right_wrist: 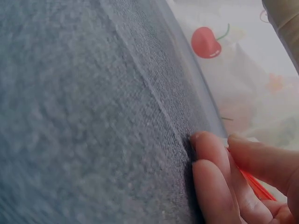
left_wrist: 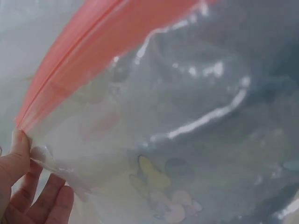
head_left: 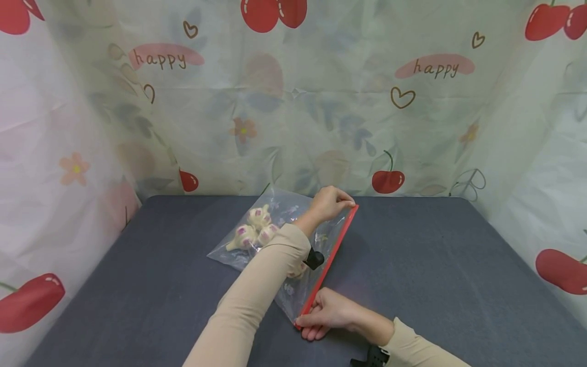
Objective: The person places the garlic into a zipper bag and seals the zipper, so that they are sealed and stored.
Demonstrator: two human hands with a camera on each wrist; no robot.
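A clear zip bag (head_left: 293, 201) with a red zip strip (head_left: 338, 244) lies slantwise on the table, several garlic bulbs (head_left: 245, 236) inside it. At the strip's far end my left hand (head_left: 327, 204) pinches the corner of the bag; the left wrist view shows thumb and fingers (left_wrist: 18, 149) on that corner. My right hand (head_left: 331, 313) pinches the near end of the strip between thumb and fingers, low over the table. The strip runs straight between both hands. My left forearm crosses above the bag and hides part of it and some of the garlic.
A dark grey cloth-covered table (head_left: 412, 255) extends to both sides of the bag. Patterned curtains (head_left: 293, 127) with cherries and flowers hang behind it and at the left and right. A thin looped cord (head_left: 470, 181) shows at the back right.
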